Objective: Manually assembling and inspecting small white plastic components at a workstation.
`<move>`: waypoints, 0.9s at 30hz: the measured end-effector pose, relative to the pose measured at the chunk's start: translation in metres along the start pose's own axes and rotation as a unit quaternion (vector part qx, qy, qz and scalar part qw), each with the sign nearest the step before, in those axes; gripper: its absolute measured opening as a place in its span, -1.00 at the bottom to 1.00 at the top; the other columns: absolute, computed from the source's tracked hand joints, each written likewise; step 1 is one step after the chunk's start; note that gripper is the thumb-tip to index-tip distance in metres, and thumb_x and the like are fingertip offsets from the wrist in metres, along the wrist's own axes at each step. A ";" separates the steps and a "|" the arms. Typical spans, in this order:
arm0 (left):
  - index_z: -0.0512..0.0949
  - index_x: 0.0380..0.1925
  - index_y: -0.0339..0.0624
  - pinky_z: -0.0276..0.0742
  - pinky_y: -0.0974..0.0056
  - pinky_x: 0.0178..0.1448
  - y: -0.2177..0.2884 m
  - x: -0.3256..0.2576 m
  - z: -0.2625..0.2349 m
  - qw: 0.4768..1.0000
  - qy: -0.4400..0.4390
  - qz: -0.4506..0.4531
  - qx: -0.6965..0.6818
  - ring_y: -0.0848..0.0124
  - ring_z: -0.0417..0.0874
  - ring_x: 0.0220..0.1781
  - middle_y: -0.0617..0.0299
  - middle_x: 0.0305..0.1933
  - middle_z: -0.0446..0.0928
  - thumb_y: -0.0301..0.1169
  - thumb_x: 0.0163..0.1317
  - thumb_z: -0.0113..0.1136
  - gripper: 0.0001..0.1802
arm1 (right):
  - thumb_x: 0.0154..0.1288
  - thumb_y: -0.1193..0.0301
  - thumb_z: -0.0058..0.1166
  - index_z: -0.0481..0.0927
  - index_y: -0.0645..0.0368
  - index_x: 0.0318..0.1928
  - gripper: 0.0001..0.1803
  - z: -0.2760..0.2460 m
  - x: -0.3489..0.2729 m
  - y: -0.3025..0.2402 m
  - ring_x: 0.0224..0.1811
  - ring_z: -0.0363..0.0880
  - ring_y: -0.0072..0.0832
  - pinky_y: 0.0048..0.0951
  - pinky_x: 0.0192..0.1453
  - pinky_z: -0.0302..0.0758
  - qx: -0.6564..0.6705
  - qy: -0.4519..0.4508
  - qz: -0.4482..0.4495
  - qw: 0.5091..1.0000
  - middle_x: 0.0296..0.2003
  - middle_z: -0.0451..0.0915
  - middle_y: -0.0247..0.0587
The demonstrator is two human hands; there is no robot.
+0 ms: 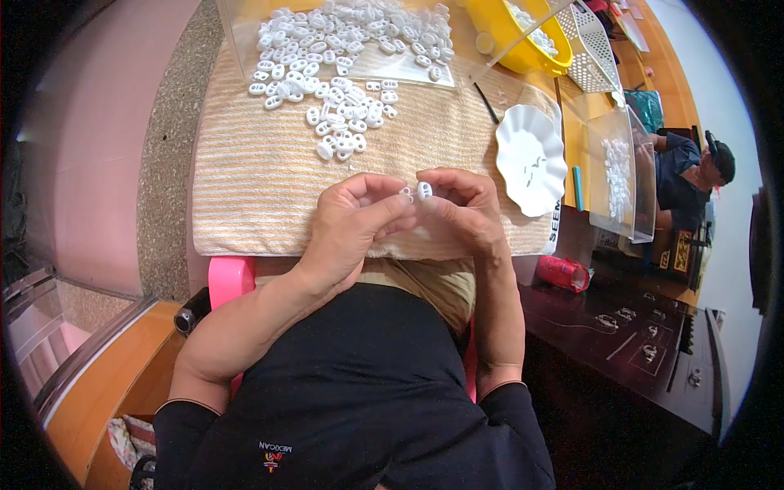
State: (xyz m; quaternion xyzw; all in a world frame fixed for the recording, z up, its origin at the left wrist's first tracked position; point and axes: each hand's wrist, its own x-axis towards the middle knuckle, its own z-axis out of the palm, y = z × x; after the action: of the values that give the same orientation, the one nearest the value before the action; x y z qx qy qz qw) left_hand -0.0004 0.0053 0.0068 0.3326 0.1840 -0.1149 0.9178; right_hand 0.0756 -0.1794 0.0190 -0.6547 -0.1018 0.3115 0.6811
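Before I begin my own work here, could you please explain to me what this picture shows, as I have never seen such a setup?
There is no machine: a person works with two bare hands. The single picture comes from a wide fisheye camera worn on the head, looking down; straight edges bend toward its rim, and its left is the person's left.

A striped towel covers the work surface. At its far side is a clear tray with a heap of white two-holed pieces, and more lie loose nearer. On the right is a white wavy-edged dish with a few dark bits.

The left hand pinches a small pale piece, too small to make out fully. The right hand holds a white oval piece.
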 end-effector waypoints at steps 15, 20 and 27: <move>0.52 -0.16 -0.35 0.69 0.40 -0.14 -0.001 0.000 0.001 1.000 -0.011 0.004 -0.004 0.43 0.70 -0.29 0.08 -0.25 0.64 -0.56 0.26 0.20 -0.83 | 0.19 0.60 0.24 0.61 0.33 -0.01 -0.68 0.000 0.000 0.000 -0.17 0.61 -0.61 -0.60 -0.05 0.52 -0.042 -0.002 -0.020 0.999 -0.18 0.67 -0.28; 0.52 -0.16 -0.34 0.69 0.40 -0.14 -0.001 0.000 0.001 1.000 -0.010 0.005 -0.001 0.43 0.70 -0.30 0.09 -0.25 0.64 -0.55 0.26 0.21 -0.83 | 0.19 0.60 0.24 0.61 0.32 0.00 -0.67 0.001 0.000 0.000 -0.14 0.62 -0.60 -0.57 -0.01 0.53 -0.041 -0.004 -0.012 0.999 -0.17 0.66 -0.28; 0.53 -0.17 -0.33 0.69 0.40 -0.14 -0.003 0.000 0.000 1.000 -0.010 0.003 0.006 0.43 0.69 -0.30 0.10 -0.26 0.64 -0.55 0.25 0.22 -0.84 | 0.18 0.60 0.25 0.61 0.32 -0.01 -0.67 0.004 -0.002 -0.002 -0.14 0.62 -0.58 -0.56 -0.01 0.54 -0.024 -0.008 -0.010 1.000 -0.17 0.66 -0.27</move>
State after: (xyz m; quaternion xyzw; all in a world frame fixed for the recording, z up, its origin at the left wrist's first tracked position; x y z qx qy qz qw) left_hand -0.0011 0.0034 0.0053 0.3378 0.1728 -0.1163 0.9179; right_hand 0.0721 -0.1769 0.0221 -0.6675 -0.1209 0.3075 0.6673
